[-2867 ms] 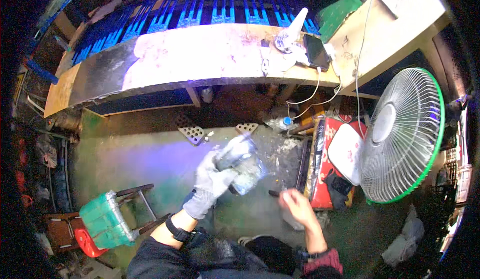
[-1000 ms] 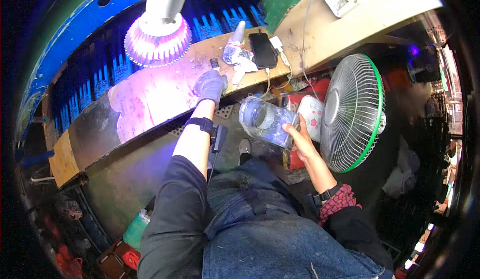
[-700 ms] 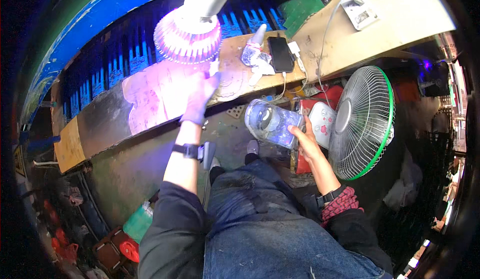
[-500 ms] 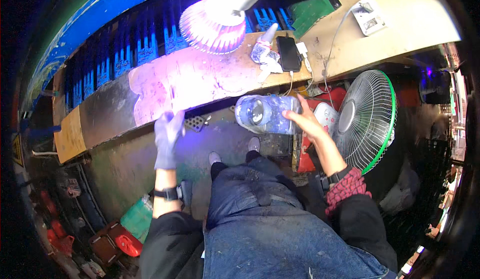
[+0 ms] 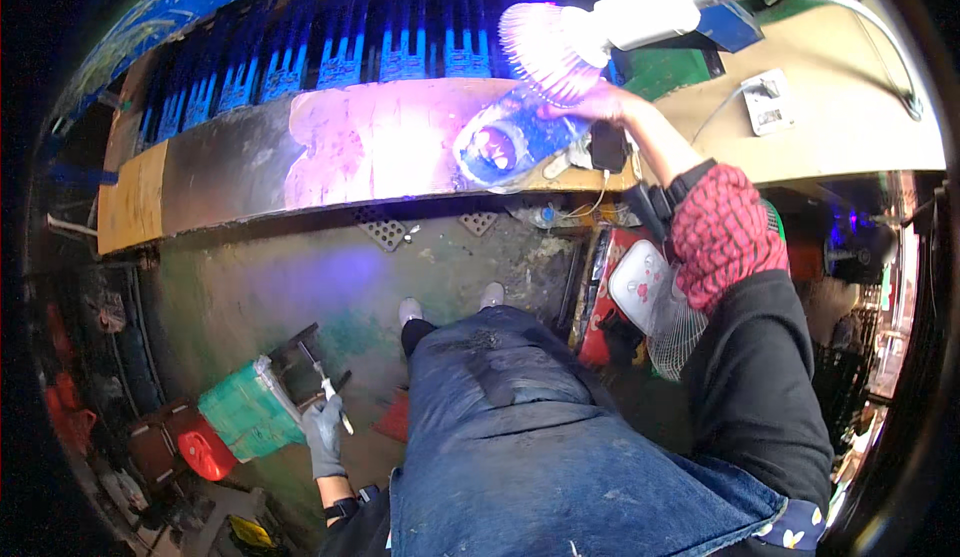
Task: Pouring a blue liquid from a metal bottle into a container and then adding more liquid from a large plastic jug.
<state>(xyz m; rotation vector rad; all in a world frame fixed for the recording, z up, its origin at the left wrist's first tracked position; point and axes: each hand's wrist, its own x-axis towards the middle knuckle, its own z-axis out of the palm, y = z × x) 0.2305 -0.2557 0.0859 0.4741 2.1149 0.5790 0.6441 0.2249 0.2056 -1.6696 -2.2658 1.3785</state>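
Observation:
My right hand [image 5: 598, 104] is closed around the far right part of a clear plastic bottle [image 5: 520, 135]. The bottle lies tilted over the bench beneath the lamp, its round end turned toward the lower left; glare blurs what is inside it. Low on the left, my left hand [image 5: 323, 435] wears a grey glove. Its fingers are closed on a slim white-handled tool [image 5: 328, 389] with a thin dark shaft pointing up and left. The kind of tool is too small to make out.
A bright lamp [image 5: 555, 52] on a bent neck hangs over the bench [image 5: 230, 177]. Behind my right hand are a phone [image 5: 608, 145] and a white power strip [image 5: 768, 102]. A fan [image 5: 675, 342] stands beside my right arm, and a green-topped seat [image 5: 250, 409] sits left of me.
My right hand has carried the bottle up and over the bench under the lamp. My left hand has dropped from the bench edge to the lower left, where the white-handled tool now shows.

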